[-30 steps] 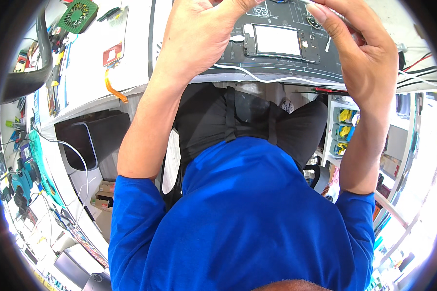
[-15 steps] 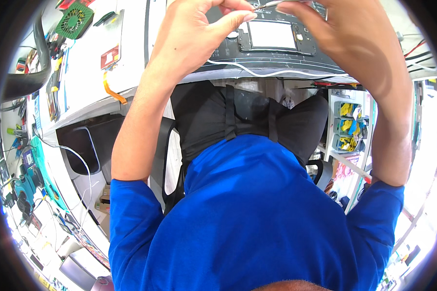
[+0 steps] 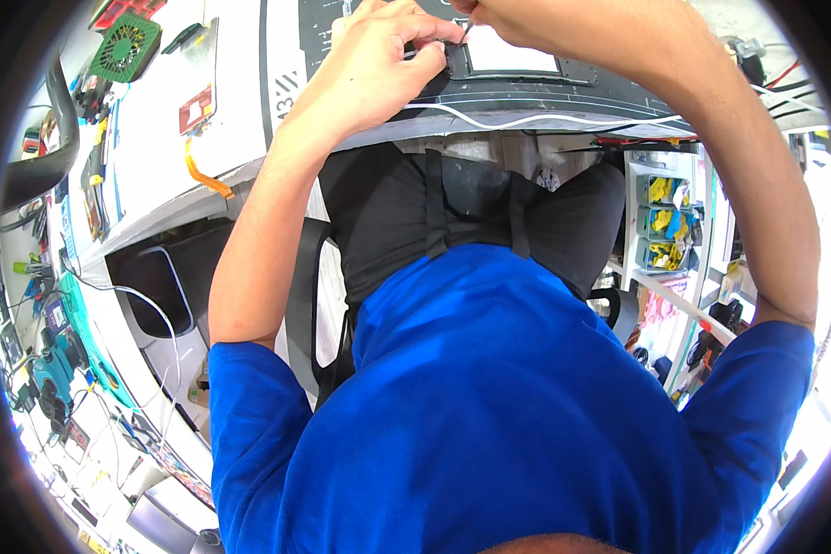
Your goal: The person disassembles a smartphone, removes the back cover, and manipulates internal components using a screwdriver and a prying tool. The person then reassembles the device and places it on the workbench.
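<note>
A flat black device frame with a white rectangular panel (image 3: 512, 54) lies on the dark printed work mat (image 3: 489, 96). Over its far left corner is my right hand (image 3: 503, 17), closed, partly cut off by the upper edge. A thin dark shaft (image 3: 468, 33), apparently of a slim screwdriver, points down from it; its handle is hidden. My left hand (image 3: 379, 60) rests on the mat left of the device, fingers loosely bent, thumb and index finger apart. The index fingertip is beside the shaft; whether they touch I cannot tell.
A white cable (image 3: 489, 136) runs along the table's front edge. To the left are a green fan (image 3: 126, 48), a metal plate with a reddish part (image 3: 195, 109) and an orange flex strip (image 3: 203, 174). A black curved tube (image 3: 51, 152) stands at far left; bins (image 3: 663, 222) are at right.
My hands have come apart from their fingertip-to-tool contact above the device. The right hand has moved left and lowered the tool to the device's corner; the left hand has moved slightly left.
</note>
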`<state>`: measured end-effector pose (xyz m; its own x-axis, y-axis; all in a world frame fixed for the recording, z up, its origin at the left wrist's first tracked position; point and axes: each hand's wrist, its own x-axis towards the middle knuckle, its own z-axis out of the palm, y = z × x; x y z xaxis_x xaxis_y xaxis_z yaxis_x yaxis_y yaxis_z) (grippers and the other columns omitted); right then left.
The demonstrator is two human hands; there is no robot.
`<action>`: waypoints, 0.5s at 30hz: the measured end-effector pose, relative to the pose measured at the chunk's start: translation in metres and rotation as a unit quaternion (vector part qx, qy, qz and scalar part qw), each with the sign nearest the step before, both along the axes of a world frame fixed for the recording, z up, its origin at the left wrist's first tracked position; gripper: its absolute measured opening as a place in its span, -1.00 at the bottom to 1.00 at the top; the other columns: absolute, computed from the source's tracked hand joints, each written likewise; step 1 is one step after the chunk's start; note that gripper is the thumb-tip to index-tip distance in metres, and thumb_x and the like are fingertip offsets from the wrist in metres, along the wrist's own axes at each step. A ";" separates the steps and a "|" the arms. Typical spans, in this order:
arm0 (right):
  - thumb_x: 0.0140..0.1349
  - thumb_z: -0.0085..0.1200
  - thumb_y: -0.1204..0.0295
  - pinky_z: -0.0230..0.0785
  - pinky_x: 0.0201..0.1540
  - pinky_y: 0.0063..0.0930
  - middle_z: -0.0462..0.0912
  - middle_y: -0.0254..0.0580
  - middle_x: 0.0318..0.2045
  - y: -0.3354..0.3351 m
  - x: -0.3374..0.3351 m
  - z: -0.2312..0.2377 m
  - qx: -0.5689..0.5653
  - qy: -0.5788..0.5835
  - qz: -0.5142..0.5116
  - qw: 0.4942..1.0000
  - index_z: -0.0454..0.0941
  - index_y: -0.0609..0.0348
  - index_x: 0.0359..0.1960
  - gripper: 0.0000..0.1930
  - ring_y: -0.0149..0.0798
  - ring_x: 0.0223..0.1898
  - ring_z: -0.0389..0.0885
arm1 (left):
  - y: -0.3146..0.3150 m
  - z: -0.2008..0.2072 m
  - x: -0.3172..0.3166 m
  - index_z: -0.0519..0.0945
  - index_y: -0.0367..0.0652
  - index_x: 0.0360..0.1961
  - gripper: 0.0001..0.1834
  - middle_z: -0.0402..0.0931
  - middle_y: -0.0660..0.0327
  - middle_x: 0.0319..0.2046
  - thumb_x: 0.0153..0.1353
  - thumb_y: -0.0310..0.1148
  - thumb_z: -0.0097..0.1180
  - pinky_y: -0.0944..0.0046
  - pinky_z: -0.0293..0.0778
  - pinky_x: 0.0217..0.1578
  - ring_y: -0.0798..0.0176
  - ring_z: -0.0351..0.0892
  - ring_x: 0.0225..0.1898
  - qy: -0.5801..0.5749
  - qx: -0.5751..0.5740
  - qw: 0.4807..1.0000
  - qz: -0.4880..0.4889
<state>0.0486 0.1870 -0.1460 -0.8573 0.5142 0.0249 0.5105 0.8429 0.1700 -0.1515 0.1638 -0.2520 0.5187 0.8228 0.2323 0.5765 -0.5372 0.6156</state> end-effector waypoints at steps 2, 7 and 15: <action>-0.01 0.20 0.52 0.59 -0.21 -0.11 0.68 0.21 -0.50 0.001 0.002 -0.003 0.020 0.006 0.019 1.000 0.69 0.33 -0.53 -0.89 0.17 -0.32 0.72 | -0.001 -0.003 0.001 0.74 -0.10 -0.06 -0.74 0.55 0.13 -0.23 0.31 -0.34 0.10 0.02 0.29 0.07 0.00 0.47 -0.03 0.002 0.008 1.000 -0.002; 0.00 0.21 0.51 0.59 -0.22 -0.10 0.69 0.21 -0.48 0.001 0.002 -0.008 0.037 0.016 0.021 0.999 0.69 0.34 -0.53 -0.89 0.17 -0.33 0.73 | -0.001 -0.003 0.002 0.73 -0.09 -0.05 -0.73 0.54 0.12 -0.20 0.31 -0.34 0.10 0.00 0.27 0.09 -0.02 0.45 -0.01 0.015 0.000 1.000 0.005; 0.08 0.22 0.43 0.60 -0.21 -0.11 0.75 0.14 -0.38 0.006 -0.019 0.003 -0.035 -0.053 0.022 0.998 0.75 0.31 -0.41 -0.83 0.12 -0.30 0.76 | -0.005 -0.005 -0.005 0.68 -0.12 -0.02 -0.72 0.54 0.08 -0.06 0.26 -0.31 0.21 -0.04 0.25 0.14 -0.08 0.42 0.05 0.029 0.035 0.999 0.011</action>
<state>0.0293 0.1932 -0.1434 -0.8750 0.4732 -0.1021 0.4548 0.8759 0.1613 -0.1565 0.1589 -0.2573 0.5144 0.8174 0.2593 0.6227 -0.5640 0.5424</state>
